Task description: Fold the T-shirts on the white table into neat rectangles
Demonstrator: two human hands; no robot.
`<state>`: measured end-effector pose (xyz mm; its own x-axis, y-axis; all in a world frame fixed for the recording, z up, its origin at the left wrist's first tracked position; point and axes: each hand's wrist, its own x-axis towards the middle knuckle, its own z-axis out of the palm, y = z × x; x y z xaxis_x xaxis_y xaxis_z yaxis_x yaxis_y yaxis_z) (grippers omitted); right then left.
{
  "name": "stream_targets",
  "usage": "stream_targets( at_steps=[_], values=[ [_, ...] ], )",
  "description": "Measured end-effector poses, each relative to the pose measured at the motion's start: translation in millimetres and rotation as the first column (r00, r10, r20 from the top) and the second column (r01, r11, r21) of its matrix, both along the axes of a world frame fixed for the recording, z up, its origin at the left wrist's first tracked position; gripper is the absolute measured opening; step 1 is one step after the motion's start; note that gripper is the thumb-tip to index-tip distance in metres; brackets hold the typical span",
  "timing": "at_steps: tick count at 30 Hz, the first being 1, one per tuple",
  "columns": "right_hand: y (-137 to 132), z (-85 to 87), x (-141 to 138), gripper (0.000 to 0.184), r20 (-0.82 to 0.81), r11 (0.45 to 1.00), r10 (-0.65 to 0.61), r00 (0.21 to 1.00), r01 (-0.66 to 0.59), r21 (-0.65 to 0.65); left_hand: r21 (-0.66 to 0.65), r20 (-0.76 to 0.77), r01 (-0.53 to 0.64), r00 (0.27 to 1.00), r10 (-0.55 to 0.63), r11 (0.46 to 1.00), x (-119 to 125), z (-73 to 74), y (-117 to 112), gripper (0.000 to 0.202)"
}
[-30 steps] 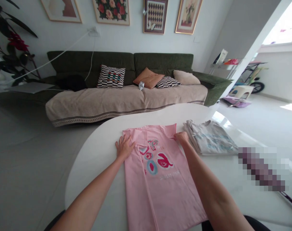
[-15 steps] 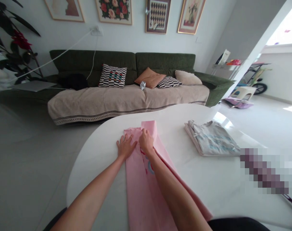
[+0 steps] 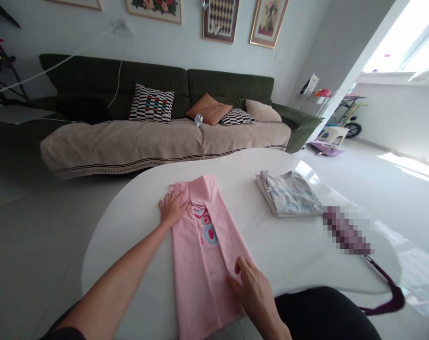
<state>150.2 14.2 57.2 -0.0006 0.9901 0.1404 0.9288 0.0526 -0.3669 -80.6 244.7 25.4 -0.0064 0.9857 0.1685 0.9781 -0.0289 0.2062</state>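
Observation:
A pink garment (image 3: 186,264) lies lengthwise on the white table, its two sides folded inward over the middle. Between the folds a red and blue print (image 3: 207,226) shows. My left hand (image 3: 172,208) rests flat with fingers spread on the far left part of the cloth. Near the garment's lower right edge is my right hand (image 3: 253,290), thumb and index finger apart, with nothing visible between them. Whether its fingertips touch the cloth I cannot tell. A folded grey garment (image 3: 288,193) lies to the right, on top of a paler folded layer.
The white oval table (image 3: 129,217) has a glossy top. On its right side lies a purple strapped item (image 3: 380,274), partly pixelated. Beyond the table stands a green sofa (image 3: 231,85) with a beige cover and several cushions. My dark-clothed knee (image 3: 323,311) shows at the near edge.
My right hand has left the garment's far end and come down toward its near right side. The right side of the cloth now lies flat, folded inward. The view has shifted right.

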Motion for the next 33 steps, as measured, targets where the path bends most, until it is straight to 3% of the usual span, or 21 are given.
stream_targets(
  at_steps=[5, 10, 13, 17, 19, 22, 27, 33],
  values=[
    [-27.9, -13.0, -6.8, 0.007, 0.081, 0.997, -0.05, 0.995, 0.054, -0.051, -0.04, 0.001, -0.004, 1.0, 0.004, 0.999, 0.9, 4.4, -1.4, 0.057],
    [-21.8, 1.7, -3.9, 0.013, 0.037, 0.986, 0.024, 0.999, -0.018, -0.166, -0.04, -0.003, -0.008, 1.0, 0.008, 0.999, 1.7, 4.9, -1.2, 0.056],
    [9.6, 19.3, -1.8, 0.012, 0.019, 0.978, 0.115, 0.993, -0.11, -0.175, -0.031, -0.004, -0.01, 1.0, 0.01, 0.999, 1.5, 3.5, -1.0, 0.056],
    [97.5, 41.1, -27.9, 0.016, -0.017, 0.986, 0.165, 0.986, -0.166, -0.029, -0.012, -0.003, -0.01, 1.0, 0.01, 1.0, 1.6, 2.6, -1.6, 0.054],
    [145.3, 42.0, -51.9, 0.015, -0.035, 0.982, 0.189, 0.981, -0.189, 0.021, -0.01, -0.006, -0.011, 1.0, 0.011, 1.0, 2.0, 3.3, -2.2, 0.054],
    [197.3, 28.3, -85.0, 0.023, -0.045, 0.988, 0.148, 0.988, -0.146, 0.047, -0.018, -0.009, -0.017, 1.0, 0.017, 1.0, 2.3, 4.9, -2.9, 0.055],
    [226.8, -1.7, -102.8, 0.017, -0.065, 0.997, 0.026, 0.998, -0.022, 0.072, -0.03, 0.01, -0.021, 1.0, 0.022, 0.999, 0.7, 3.3, -2.6, 0.047],
    [226.2, -1.7, -97.5, 0.03, -0.132, 0.987, -0.059, 0.99, 0.077, 0.138, -0.01, 0.023, -0.012, 1.0, 0.013, 1.0, -0.5, -1.2, -1.5, 0.045]
  ],
)
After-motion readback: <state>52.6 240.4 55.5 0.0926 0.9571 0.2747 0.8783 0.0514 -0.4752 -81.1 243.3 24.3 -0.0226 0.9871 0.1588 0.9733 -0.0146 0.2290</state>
